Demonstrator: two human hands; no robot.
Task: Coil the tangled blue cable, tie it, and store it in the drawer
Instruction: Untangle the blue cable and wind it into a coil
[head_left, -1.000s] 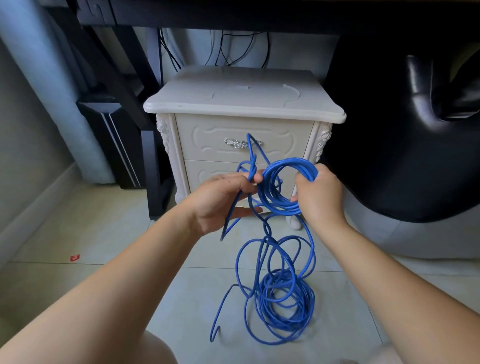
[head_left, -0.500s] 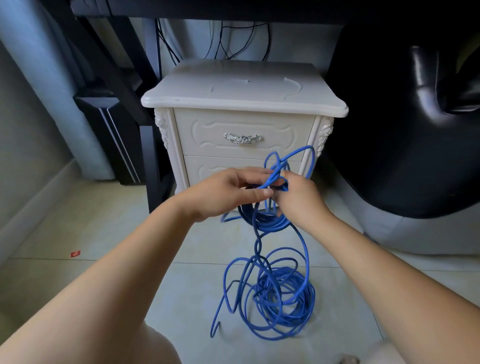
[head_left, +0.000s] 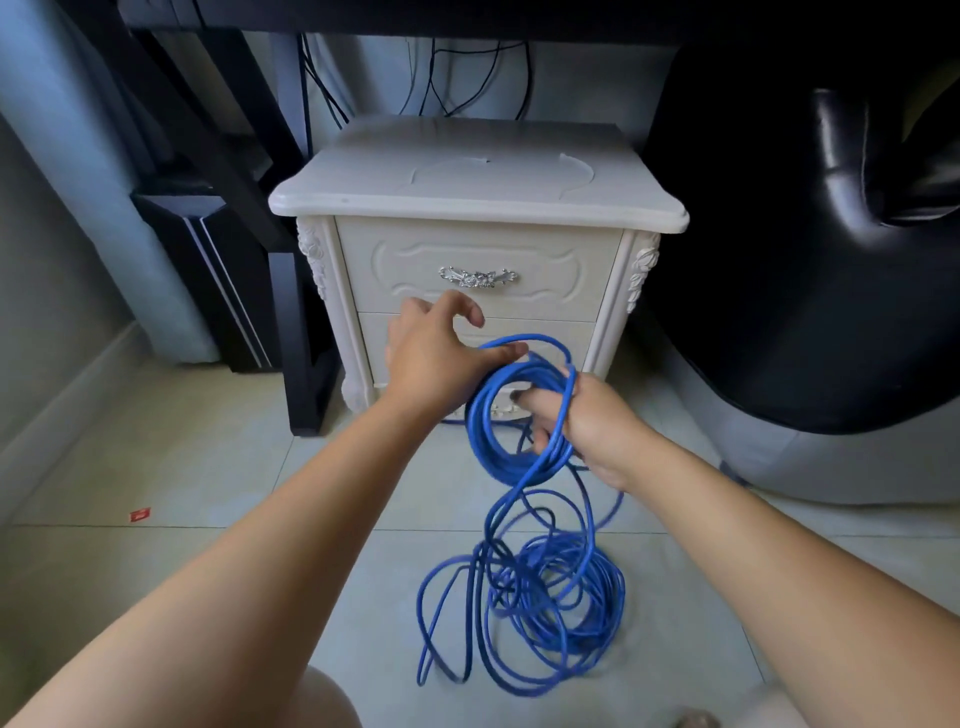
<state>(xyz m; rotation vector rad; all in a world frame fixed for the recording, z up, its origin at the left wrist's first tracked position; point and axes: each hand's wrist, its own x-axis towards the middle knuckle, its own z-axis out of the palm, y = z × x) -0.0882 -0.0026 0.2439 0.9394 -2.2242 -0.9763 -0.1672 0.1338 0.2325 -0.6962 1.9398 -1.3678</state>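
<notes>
cable (head_left: 519, 597): blue | nightstand (head_left: 467, 202): cream-white | handle (head_left: 478, 276): silver | chair (head_left: 779, 260): black | floor (head_left: 208, 467): pale grey tiles | scrap (head_left: 140, 515): red

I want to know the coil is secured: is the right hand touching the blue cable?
Touching. The head view shows the right hand with its fingers curled round the coiled loops of the blue cable, gripping them.
</notes>
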